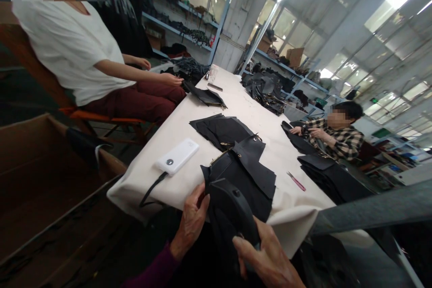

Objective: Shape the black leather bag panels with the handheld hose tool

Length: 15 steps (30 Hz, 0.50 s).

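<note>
A black leather-like piece [232, 202] with a curved edge and a small metal fitting is held up at the near end of the table. My left hand [193, 216] pinches its left edge between thumb and fingers. On the other side, my right hand [265, 252] is closed around the lower right part, thumb on top; whether it holds anything else is hidden. Just beyond both hands lies a stack of black pieces [251, 180] with a gold-coloured zip edge. Farther up the table is another black stack [222, 130].
A white power bank [177, 156] with a black cable lies left on the covered table [270, 132]. Pink-handled snips [297, 182] lie right. Seated co-workers handle black pieces at both sides. A cardboard box [67, 162] stands lower left; a metal bar [364, 209] crosses lower right.
</note>
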### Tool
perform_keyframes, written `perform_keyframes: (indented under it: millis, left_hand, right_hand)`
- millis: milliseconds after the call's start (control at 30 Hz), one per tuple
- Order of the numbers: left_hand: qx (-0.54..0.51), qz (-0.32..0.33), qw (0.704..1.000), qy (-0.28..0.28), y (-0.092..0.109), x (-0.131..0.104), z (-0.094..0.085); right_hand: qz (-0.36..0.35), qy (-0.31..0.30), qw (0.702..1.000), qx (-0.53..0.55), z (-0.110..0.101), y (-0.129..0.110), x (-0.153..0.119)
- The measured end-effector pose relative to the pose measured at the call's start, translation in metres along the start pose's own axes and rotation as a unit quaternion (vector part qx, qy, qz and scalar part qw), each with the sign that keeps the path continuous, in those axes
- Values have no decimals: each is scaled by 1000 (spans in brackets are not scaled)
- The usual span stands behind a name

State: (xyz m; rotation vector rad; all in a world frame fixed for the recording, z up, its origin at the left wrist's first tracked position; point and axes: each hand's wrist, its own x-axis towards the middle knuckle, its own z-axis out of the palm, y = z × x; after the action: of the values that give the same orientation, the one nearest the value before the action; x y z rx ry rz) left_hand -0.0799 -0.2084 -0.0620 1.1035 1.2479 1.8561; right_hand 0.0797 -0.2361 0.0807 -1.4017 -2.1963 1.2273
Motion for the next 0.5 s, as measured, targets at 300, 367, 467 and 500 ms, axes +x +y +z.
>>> perform_keyframes:
  millis: [300,367,467,500]
  left_hand:
    - [48,5,999,-7,2,-9,3]
    - [87,-29,995,34,2,-9,0]
    - [143,-40,984,96,3,-8,-8]
    - [157,-30,981,108,5,-6,-11]
  right_hand:
    - [-41,37,998,10,6,0,13]
    - [-47,62,997,3,2,4,15]
    - [-54,68,996,-2,-3,13,14]
    - [-54,65,996,0,-4,16,13]
